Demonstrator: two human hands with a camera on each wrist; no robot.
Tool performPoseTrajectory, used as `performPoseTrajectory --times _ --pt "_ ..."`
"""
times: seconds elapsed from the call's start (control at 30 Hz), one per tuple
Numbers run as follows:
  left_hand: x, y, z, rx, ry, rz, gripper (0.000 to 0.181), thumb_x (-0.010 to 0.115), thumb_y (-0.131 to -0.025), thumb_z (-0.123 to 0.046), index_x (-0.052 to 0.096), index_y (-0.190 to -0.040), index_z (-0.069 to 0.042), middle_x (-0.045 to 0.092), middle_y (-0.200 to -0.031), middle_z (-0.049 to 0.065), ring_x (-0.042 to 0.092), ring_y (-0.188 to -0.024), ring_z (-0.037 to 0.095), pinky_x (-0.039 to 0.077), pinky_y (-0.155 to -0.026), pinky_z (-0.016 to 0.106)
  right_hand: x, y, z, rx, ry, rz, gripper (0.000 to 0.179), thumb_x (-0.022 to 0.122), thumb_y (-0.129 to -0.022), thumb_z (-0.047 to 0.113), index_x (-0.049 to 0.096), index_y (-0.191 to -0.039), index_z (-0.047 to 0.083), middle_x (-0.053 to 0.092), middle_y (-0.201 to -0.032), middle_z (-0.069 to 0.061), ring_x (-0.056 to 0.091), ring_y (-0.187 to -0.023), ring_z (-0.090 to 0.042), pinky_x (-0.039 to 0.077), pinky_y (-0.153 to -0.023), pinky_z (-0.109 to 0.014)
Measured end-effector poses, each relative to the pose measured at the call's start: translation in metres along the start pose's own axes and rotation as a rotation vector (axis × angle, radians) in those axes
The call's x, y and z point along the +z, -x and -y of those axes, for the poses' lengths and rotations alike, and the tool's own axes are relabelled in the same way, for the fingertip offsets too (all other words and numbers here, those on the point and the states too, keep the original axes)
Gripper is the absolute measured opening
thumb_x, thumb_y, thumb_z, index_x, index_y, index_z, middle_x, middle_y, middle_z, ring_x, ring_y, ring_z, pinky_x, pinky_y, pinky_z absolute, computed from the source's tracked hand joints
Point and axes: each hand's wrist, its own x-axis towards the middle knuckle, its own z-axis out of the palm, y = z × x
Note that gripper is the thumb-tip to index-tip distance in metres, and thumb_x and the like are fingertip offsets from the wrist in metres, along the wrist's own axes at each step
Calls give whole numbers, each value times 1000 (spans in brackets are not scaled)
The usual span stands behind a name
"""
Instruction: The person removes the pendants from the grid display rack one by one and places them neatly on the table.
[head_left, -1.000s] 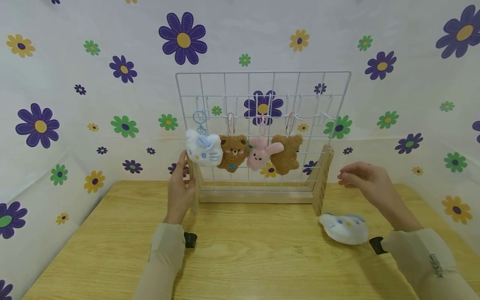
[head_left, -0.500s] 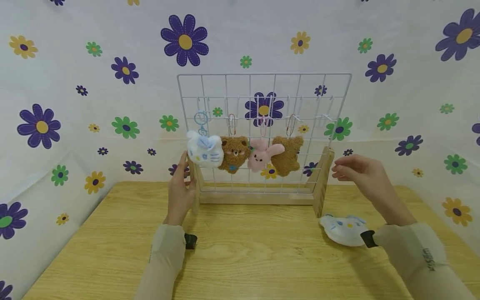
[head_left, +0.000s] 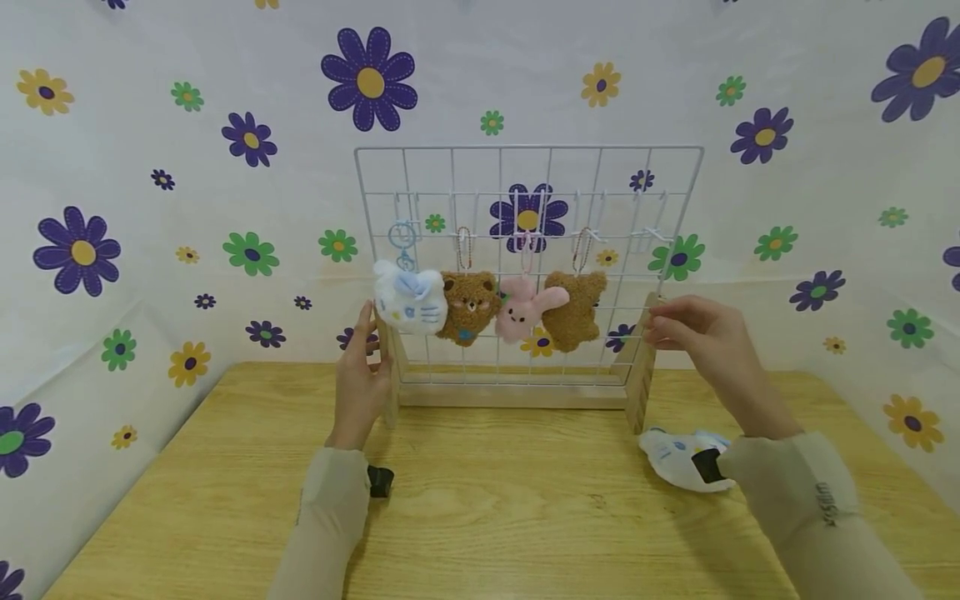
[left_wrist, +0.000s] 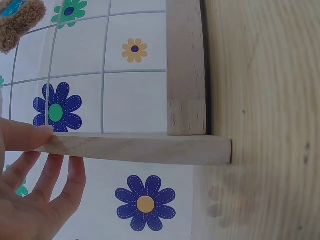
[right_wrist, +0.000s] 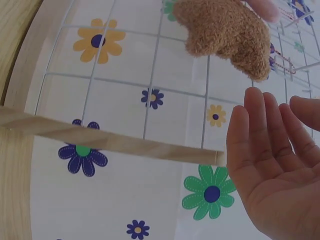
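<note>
A white wire grid rack stands upright on the table in wooden supports. My left hand holds its left wooden post, thumb on one side and fingers on the other. The fingertips of my right hand overlap the top of the right wooden post; in the right wrist view that hand has extended fingers close to the post's end and holds nothing. From the hooks hang a white cat plush, a brown bear plush, a pink rabbit plush and a brown plush facing away.
Another white cat plush lies on the wooden table at the right, partly covered by the right wrist strap. Bare hooks stick out at the grid's right. A flower-print cloth hangs behind.
My right hand has moved left, up to the right post, and its wrist strap now overlaps the lying cat plush. The left hand stays on its post.
</note>
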Motion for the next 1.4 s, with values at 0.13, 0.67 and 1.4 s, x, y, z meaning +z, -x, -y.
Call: performPoseTrajectory --times 0.13,0.67,1.4 --pt "-1 0 -1 -19 22 37 88 60 -88 21 27 -162 -13 52 -143 26 61 -113 44 60 -85 56 6 -3 3 -3 -21 -1 14 60 -102 4 70 -108 11 73 -97 7 70 -85 -7 60 -79 -18" --pt "-3 3 6 41 -36 35 88 60 -88 21 24 -162 -10 57 -132 34 61 -114 51 61 -81 57 26 -19 18 -2 28 -18 22 57 -104 7 61 -118 -9 70 -99 9 70 -84 -7 61 -80 -21" --pt "0 4 2 40 -20 42 87 56 -88 23 22 -162 -9 54 -134 34 59 -116 52 61 -82 55 43 -35 33 -16 -20 -66 28 56 -105 12 60 -122 -11 69 -107 0 70 -85 -9 61 -80 -22"
